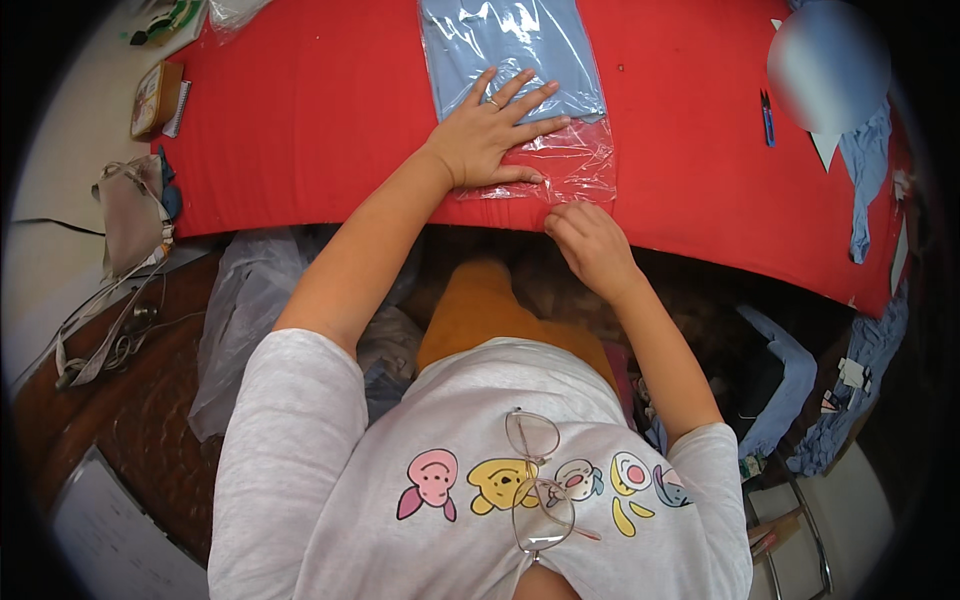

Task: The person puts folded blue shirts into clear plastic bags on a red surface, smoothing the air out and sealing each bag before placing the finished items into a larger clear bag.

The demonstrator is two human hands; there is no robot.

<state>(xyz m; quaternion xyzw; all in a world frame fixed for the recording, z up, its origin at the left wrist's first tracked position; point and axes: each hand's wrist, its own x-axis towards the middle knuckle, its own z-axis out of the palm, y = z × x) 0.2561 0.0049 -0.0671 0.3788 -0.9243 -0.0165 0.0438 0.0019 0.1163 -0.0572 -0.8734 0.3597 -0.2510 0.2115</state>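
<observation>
Fingers of the right hand (590,245) are pinching the near edge of the clear plastic bag (560,165) (blue folded garment (505,50) inside) on the red surface (320,110), while the left hand (490,135) is pressing flat, fingers spread, on it farther along.

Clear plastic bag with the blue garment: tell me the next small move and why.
Probably fold the empty bag end over. The left hand lies flat on the clear plastic bag, pinning the folded blue garment, while the right hand pinches its open end at the red table edge.
</observation>
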